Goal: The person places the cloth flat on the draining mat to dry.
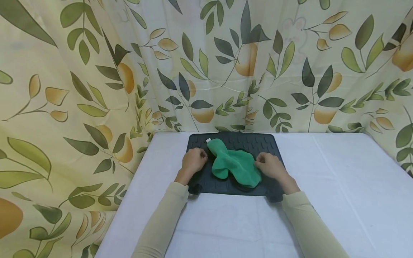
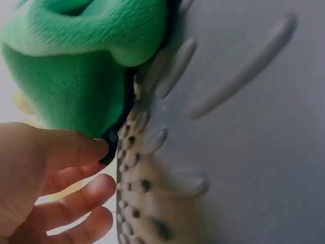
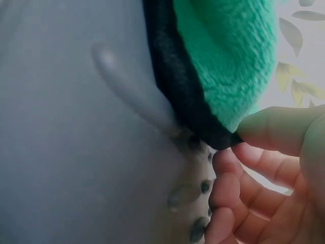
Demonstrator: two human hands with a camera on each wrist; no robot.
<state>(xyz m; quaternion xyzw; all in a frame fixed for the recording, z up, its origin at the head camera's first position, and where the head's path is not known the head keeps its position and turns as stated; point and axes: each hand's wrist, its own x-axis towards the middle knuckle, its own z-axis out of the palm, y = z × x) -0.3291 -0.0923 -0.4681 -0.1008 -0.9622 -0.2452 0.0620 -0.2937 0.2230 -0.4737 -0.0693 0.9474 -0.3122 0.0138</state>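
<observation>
A crumpled green plush cloth (image 1: pixel 237 165) with a dark edge and a small white tag (image 1: pixel 208 140) lies on a dark ridged mat (image 1: pixel 206 186). At its left side my left hand (image 1: pixel 194 159) pinches the dark edge (image 2: pixel 109 145) between thumb and forefinger; the other fingers are loosely bent. On the opposite side, my right hand (image 1: pixel 271 165) grips a corner of the dark edge (image 3: pixel 223 140) with thumb and fingertips. Folds of green fabric (image 2: pixel 86 76) rise above the left thumb. Parts of the cloth's underside are hidden by its folds.
The mat lies toward the back of a table with a white cover (image 1: pixel 232 225). Raised nubs (image 2: pixel 175 66) stick up from the mat's surface. Behind and to the left hangs a leaf-and-fruit patterned curtain (image 1: pixel 145 89).
</observation>
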